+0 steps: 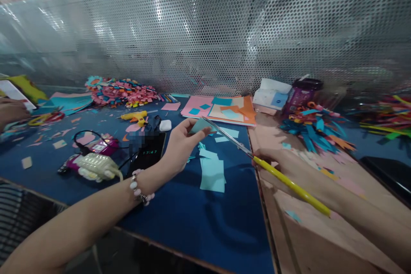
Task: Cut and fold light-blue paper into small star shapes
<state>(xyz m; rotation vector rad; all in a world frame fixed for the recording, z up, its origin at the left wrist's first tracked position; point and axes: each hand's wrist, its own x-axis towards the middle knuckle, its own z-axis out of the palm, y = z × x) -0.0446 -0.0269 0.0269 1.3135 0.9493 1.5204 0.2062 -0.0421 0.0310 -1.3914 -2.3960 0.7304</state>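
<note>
My left hand, with a beaded bracelet on its wrist, pinches a small light-blue piece of paper between thumb and fingers. In my right hand are scissors with yellow handles. Their metal blades point left, and the tips reach the paper at my left fingers; I cannot tell whether they cut into it. Below my hands, a loose stack of light-blue paper squares lies on the blue tabletop. More light-blue cut pieces lie just behind.
Coloured sheets lie behind my hands. To the left are a yellow glue gun, a dark phone, a white earbud case and paper flowers. Blue paper strips sit right. At far left, another person's hand is beside a phone.
</note>
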